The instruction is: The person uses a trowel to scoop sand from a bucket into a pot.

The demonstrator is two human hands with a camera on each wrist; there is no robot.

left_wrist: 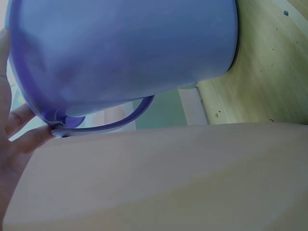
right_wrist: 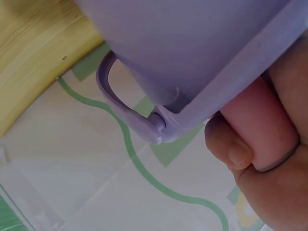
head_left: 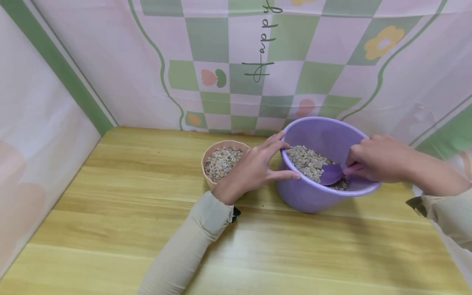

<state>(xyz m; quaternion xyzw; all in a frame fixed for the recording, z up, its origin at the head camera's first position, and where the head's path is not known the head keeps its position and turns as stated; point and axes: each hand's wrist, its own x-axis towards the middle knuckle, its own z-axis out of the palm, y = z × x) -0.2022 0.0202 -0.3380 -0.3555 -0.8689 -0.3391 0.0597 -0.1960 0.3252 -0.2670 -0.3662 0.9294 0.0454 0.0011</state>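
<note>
A purple bucket (head_left: 306, 200) stands tilted on the wooden table, with small mixed gravel (head_left: 307, 162) inside. My right hand (head_left: 383, 157) grips the pink handle (right_wrist: 262, 122) of a small shovel over the bucket's right side. The shovel's purple blade (head_left: 332, 174) lies against the gravel. My left hand (head_left: 258, 164) touches the bucket's left rim, its thumb and fingers spread and fairly straight. In the left wrist view its fingertips (left_wrist: 31, 139) meet the rim near the handle joint. Partly behind the left wrist, a peach pot (head_left: 208, 174) holds similar gravel.
The bucket's loop handle (right_wrist: 113, 94) hangs down on its far side. A printed checkered cloth (head_left: 247, 82) rises right behind the table (head_left: 121, 213). Another pale cloth with a green band (head_left: 62, 73) borders the left side. A few gravel specks lie on the tabletop.
</note>
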